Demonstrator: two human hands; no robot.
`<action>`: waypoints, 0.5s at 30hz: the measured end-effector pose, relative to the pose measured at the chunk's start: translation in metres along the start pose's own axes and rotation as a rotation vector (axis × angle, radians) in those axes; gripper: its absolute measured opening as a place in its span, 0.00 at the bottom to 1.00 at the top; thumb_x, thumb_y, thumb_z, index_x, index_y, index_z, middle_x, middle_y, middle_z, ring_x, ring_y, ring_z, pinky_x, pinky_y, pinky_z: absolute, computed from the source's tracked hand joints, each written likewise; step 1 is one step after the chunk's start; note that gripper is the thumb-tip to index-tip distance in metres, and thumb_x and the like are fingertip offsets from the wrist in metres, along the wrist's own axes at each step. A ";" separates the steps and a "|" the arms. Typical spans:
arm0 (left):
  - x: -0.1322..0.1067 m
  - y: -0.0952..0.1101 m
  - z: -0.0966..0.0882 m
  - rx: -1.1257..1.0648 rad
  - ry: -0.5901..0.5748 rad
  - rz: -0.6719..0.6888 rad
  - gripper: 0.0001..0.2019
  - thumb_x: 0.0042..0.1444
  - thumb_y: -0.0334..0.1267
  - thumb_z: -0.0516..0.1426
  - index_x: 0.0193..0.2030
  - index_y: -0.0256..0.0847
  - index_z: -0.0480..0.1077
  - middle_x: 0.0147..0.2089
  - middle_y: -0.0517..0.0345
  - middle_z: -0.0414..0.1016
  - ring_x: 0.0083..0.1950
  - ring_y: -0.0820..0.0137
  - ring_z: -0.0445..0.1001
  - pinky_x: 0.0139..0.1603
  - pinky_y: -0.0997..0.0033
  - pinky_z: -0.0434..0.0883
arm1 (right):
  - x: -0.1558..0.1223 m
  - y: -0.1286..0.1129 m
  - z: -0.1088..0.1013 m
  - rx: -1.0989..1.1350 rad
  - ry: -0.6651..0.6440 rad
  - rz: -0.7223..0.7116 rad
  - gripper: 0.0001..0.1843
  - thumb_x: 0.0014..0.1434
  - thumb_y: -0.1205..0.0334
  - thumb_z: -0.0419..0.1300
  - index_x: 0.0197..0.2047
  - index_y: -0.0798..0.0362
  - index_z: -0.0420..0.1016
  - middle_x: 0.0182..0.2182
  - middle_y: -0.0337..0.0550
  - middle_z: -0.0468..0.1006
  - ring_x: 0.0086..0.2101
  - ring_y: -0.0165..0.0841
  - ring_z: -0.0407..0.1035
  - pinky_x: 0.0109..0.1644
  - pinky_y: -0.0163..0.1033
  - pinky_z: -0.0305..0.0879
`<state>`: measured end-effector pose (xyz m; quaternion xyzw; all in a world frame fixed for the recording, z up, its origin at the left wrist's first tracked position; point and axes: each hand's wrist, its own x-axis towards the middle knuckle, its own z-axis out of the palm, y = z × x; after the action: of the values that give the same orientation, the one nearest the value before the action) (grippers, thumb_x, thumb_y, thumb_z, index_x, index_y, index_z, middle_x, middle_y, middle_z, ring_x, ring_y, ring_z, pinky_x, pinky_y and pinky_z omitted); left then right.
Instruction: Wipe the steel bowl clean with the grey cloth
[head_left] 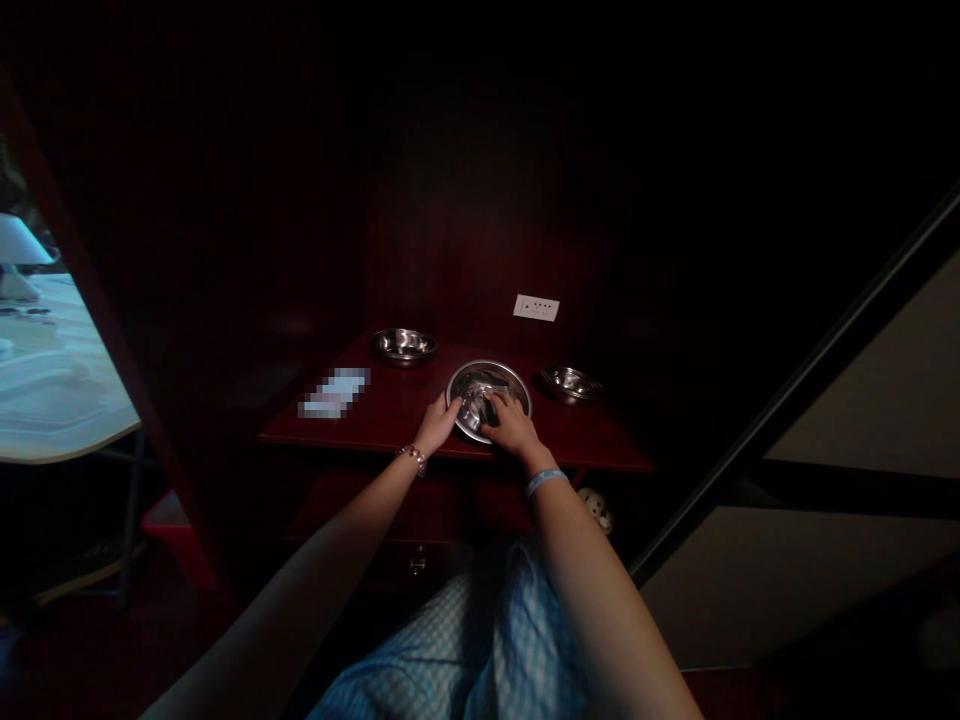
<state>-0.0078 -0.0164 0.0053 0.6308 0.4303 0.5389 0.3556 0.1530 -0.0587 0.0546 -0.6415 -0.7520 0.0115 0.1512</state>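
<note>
A wide steel bowl (487,378) sits in the middle of a dark red wooden table (390,420). My left hand (439,422) rests on the bowl's left rim, fingers curled against it. My right hand (510,422) reaches into the bowl from the near side, its fingers over small dark and shiny things inside that are too dim to name. A bead bracelet is on my left wrist and a light blue band on my right.
A smaller steel bowl (403,345) stands at the back left and another (571,384) at the right. A pale flat item (334,392) lies at the left. A wall socket (536,307) sits behind; the room is very dark.
</note>
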 end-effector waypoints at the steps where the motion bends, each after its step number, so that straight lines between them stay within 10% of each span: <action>1: 0.000 0.000 0.000 0.000 0.000 -0.001 0.16 0.60 0.40 0.51 0.50 0.37 0.72 0.45 0.47 0.80 0.47 0.62 0.77 0.51 0.65 0.71 | 0.000 -0.001 0.000 -0.003 0.008 0.011 0.35 0.57 0.60 0.60 0.67 0.50 0.56 0.65 0.49 0.58 0.61 0.44 0.54 0.60 0.47 0.59; 15: 0.002 -0.003 0.001 0.000 0.007 -0.012 0.16 0.59 0.40 0.51 0.50 0.37 0.72 0.43 0.48 0.80 0.47 0.61 0.78 0.52 0.64 0.71 | 0.000 -0.023 0.000 -0.039 0.152 0.204 0.29 0.59 0.73 0.53 0.64 0.56 0.58 0.51 0.60 0.74 0.51 0.43 0.70 0.52 0.45 0.67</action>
<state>-0.0075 -0.0137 0.0031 0.6265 0.4353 0.5390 0.3572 0.1306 -0.0634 0.0596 -0.7165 -0.6693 -0.0363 0.1933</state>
